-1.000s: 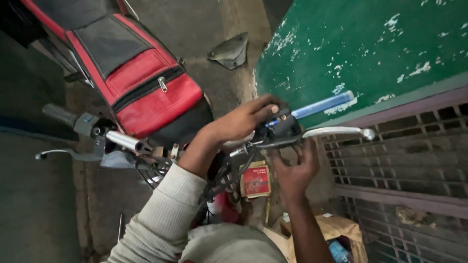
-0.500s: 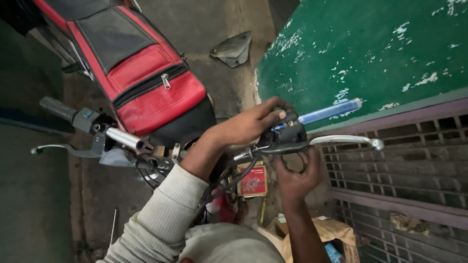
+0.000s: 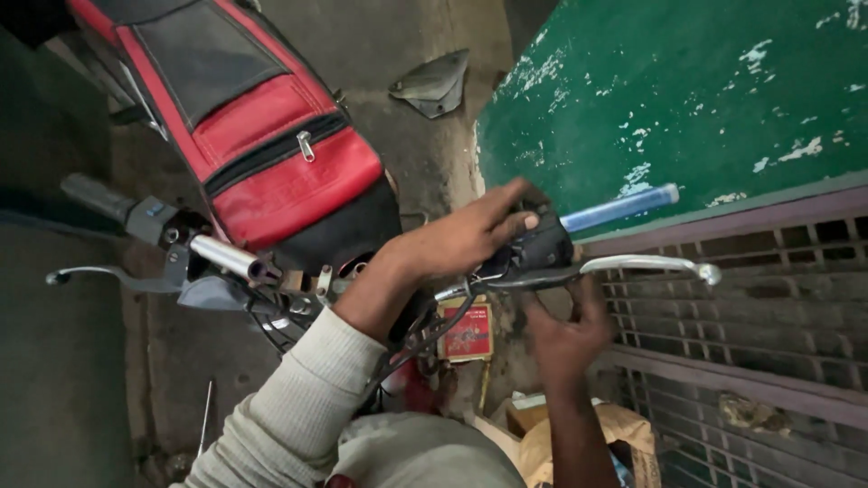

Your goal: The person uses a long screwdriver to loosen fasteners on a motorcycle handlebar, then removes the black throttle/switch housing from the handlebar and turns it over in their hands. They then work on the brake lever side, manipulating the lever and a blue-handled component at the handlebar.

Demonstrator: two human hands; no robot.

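Both hands work at a motorcycle's right handlebar: left hand (image 3: pixel 470 237) grips the black switch housing (image 3: pixel 542 248) from above, right hand (image 3: pixel 565 339) cups it below, beside the blue grip (image 3: pixel 619 208). Housing appears mounted; fastening looks unfinished.

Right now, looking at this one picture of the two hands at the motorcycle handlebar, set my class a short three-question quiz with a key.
1. True or false: the left hand lies on top of the black switch housing.
2. Which part sticks out past the housing toward the green wall? A) a red cap B) a blue grip C) a mirror
3. Where is the right hand relative to the silver lever?

Key
1. True.
2. B.
3. Below it, fingers reaching up under the housing; whether it grips anything cannot be told.
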